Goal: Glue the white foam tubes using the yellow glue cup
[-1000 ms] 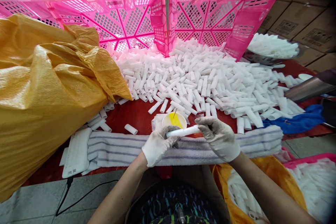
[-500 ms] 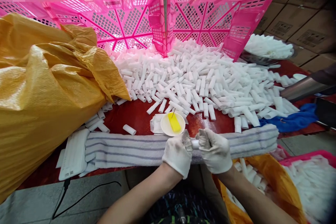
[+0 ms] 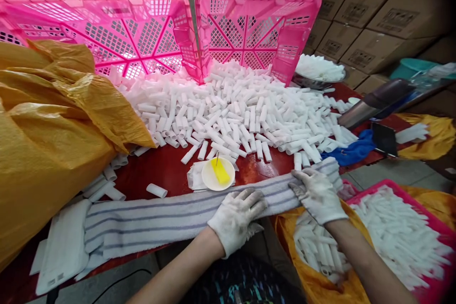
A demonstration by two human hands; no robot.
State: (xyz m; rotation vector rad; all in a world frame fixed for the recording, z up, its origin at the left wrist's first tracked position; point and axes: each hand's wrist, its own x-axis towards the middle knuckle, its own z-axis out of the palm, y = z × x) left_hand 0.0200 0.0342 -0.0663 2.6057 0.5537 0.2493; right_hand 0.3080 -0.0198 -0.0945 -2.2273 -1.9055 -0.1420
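Note:
My left hand [image 3: 237, 221], in a white glove with greyed fingertips, lies over the front edge of a striped towel [image 3: 153, 221], fingers stretched out. Farther right, my right hand [image 3: 317, 194], gloved the same way, rests at the towel's right part with its fingers extended. I see no tube in either hand. Just beyond the towel is a small white dish [image 3: 207, 181] bearing a yellow block [image 3: 220, 171] with a thin pin standing in it. A big heap of short white tubes [image 3: 231, 109] covers the table behind. One loose tube [image 3: 156, 190] lies left of the dish.
Pink crates [image 3: 245, 33] stand on edge behind the heap. A yellow sack [image 3: 46, 152] fills the left side. Below my right arm are an open yellow bag [image 3: 285, 232] and a pink crate [image 3: 395, 190], both holding tubes. A blue cloth [image 3: 352, 149] lies at right.
The view has turned to the right. My hands, earlier together on a white tube, have moved apart and opened; the tube is no longer in them. My right hand has moved rightward along the towel.

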